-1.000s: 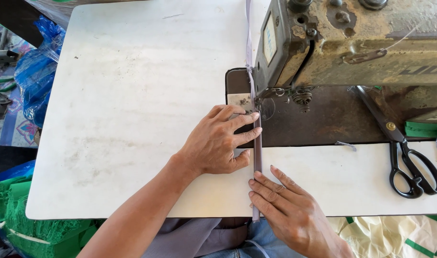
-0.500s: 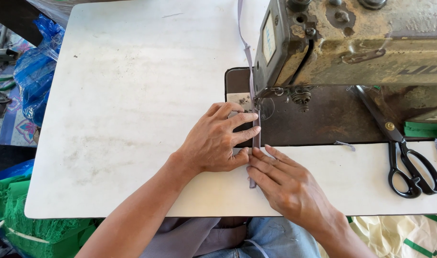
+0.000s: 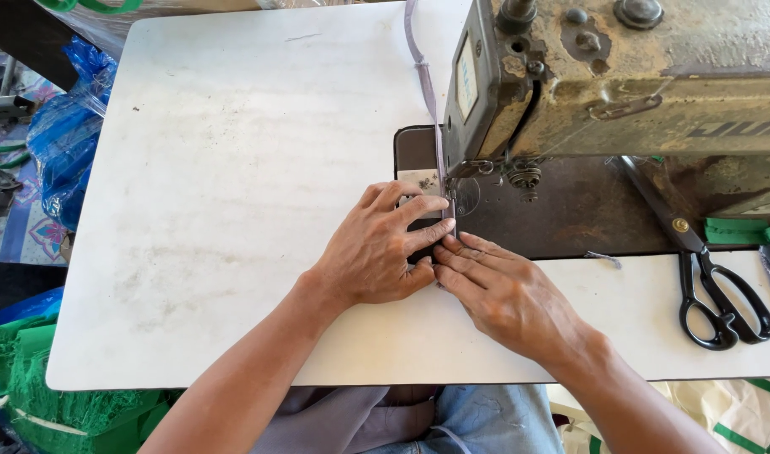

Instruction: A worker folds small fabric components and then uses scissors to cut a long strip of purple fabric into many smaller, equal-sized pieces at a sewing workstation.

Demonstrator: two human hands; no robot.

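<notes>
Head view: left hand [image 3: 376, 252] flat, fingers spread, pressing a narrow purple strip [image 3: 424, 80] onto the white table [image 3: 216, 210] just before the sewing machine [image 3: 620, 76] needle. Right hand [image 3: 507, 294] also flat, fingertips [image 3: 448, 250] on the strip, touching the left fingers; neither hand is closed around it. Strip runs from under the hands up past the machine head. Black scissors [image 3: 721, 294] lie well right, near green cloth [image 3: 742, 231]. Blue bag [image 3: 65, 143] off the left edge. Left tabletop open.
</notes>
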